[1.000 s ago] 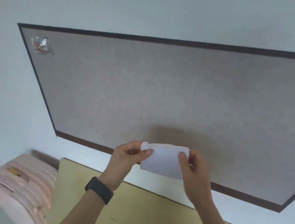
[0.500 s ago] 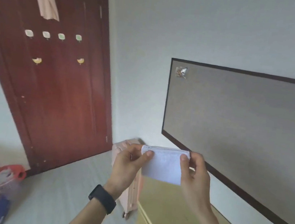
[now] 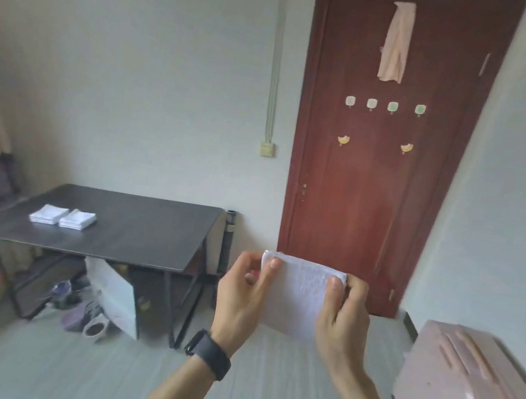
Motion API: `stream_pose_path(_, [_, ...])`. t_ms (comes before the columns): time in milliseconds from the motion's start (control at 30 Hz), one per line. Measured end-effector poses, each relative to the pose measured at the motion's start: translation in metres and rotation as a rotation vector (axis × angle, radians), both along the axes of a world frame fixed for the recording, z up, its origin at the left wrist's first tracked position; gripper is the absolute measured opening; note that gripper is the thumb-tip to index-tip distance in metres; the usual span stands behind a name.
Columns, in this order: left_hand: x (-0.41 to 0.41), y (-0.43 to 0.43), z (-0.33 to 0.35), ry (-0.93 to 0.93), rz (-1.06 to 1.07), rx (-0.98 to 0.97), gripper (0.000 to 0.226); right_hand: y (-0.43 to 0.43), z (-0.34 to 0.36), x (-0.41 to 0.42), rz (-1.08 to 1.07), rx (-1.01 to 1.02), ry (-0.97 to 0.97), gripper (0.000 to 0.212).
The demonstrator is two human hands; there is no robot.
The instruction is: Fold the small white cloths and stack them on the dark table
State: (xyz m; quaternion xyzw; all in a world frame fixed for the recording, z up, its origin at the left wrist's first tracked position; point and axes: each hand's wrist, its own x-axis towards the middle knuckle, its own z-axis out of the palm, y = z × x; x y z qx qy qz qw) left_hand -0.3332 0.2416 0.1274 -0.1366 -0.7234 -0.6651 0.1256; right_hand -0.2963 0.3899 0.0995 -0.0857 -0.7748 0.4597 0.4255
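In the lower middle of the frame, the left hand (image 3: 241,297) and the right hand (image 3: 344,319) are both still pinching the small folded white terry cloth (image 3: 296,292) by its top corners, thumbs in front and fingers behind. So each grip is closed on the cloth, and it's hanging in the air between them, touching nothing else.

What's changing is the view. A second ago it was pointing at a grey pinboard over a yellow desk, then swinging past the dark red wooden door (image 3: 373,198), and now the dark rectangular bench (image 3: 142,229) is showing up at the left of the frame. Two low piles of folded white cloths (image 3: 78,219) are sitting side by side toward its left end.

The cloth's shape isn't changing across that turn, so I'm guessing the folding is finished and this one is heading over to join a pile. Right now it's well apart from the bench, though.
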Motion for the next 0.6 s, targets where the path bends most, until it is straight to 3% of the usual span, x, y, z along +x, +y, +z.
stream_pose_path(300, [-0.153, -0.263, -0.03, -0.109, 0.354, -0.117, 0.01, -0.257, -0.018, -0.194, 0.32, -0.008, -0.101, 0.021])
stream_pose_path(600, [-0.284, -0.435, -0.078, -0.225, 0.628, -0.071, 0.013, -0.429, -0.055, -0.359, 0.627, -0.052, -0.272, 0.02])
